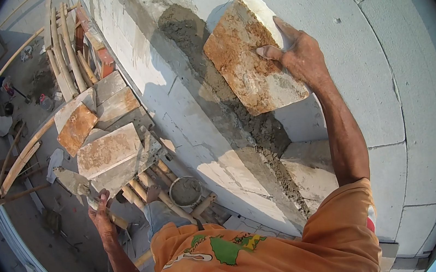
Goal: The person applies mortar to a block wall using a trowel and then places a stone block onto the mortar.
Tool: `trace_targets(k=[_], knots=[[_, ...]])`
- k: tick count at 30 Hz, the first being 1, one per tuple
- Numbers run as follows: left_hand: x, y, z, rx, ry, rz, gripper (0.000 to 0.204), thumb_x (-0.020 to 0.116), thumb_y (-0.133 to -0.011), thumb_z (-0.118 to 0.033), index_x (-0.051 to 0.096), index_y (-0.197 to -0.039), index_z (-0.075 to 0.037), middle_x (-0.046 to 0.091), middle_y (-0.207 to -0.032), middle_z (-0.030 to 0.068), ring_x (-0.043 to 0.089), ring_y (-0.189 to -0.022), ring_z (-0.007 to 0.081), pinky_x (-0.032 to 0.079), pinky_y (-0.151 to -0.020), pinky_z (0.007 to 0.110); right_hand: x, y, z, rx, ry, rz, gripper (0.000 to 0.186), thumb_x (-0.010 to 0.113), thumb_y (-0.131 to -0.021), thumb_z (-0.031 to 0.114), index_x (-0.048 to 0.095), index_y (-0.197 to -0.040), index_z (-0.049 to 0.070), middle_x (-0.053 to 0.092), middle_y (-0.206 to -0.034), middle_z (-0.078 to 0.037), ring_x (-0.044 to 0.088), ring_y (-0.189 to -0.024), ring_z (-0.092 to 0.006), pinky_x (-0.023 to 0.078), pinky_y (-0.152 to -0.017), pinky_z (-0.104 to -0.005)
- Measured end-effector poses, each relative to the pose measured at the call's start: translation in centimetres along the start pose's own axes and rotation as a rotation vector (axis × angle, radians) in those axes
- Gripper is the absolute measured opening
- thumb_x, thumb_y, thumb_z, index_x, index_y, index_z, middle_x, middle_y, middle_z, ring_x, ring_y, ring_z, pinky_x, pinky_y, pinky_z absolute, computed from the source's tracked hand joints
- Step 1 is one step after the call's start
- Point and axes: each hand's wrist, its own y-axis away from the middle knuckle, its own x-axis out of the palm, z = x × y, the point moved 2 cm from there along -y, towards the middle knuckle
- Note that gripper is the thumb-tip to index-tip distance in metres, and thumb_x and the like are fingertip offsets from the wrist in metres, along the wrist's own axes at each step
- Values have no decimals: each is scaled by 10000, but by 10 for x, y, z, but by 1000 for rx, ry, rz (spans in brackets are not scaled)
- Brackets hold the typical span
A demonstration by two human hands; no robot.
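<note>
My right hand (304, 58) grips a pale block (249, 57) with reddish-brown dirt on its face, thumb on the face and fingers along the far edge. The block is tilted over a strip of wet grey mortar (270, 134) that runs along a ledge against the white block wall (355, 68). Whether the block touches the mortar is hard to tell. On the left, my left hand (102, 217) is closed round the handle of a trowel (73, 181). Mortar coats its blade, which is beside the blocks on the scaffold.
Several loose blocks (111, 150) lie on the bamboo scaffold to my left. A bucket of mortar (185, 191) stands by my leg, close to the wall. Bamboo poles (70, 48) stretch toward the far left. Well below, scattered tools and debris lie on the ground (54, 212).
</note>
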Motion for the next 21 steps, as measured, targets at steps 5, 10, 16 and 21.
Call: trace_targets(k=[5,10,16,21], knots=[[-15,1,15,9,19,5,547,730,-889,-329,572,-1245,55,655,-1199,199,609,-1197,322,478,-985,438,-58,29,10,101,-194,41,871,855,-701,393,522,-1403,0,723,-949,-238,739,-736,-261,616,-648,-412],[-2,1,21,-33,47,2,524,735,-894,-296,568,-1251,49,653,-1215,189,624,-1176,310,481,-980,432,-40,88,-22,57,26,27,894,851,-697,504,537,-1413,71,666,-1059,-228,711,-855,-292,620,-702,-435],[14,3,19,-6,74,47,546,735,-890,-288,565,-1268,67,655,-1213,194,625,-1176,313,489,-973,415,-31,90,-34,86,-30,60,834,832,-725,516,575,-1380,68,664,-1029,-218,693,-914,-285,583,-749,-437],[3,1,6,14,-2,43,593,745,-876,-297,539,-1269,97,645,-1211,225,619,-1184,332,494,-984,422,-78,90,-12,108,-131,21,837,877,-682,426,580,-1367,47,663,-1052,-225,703,-897,-295,606,-739,-437]])
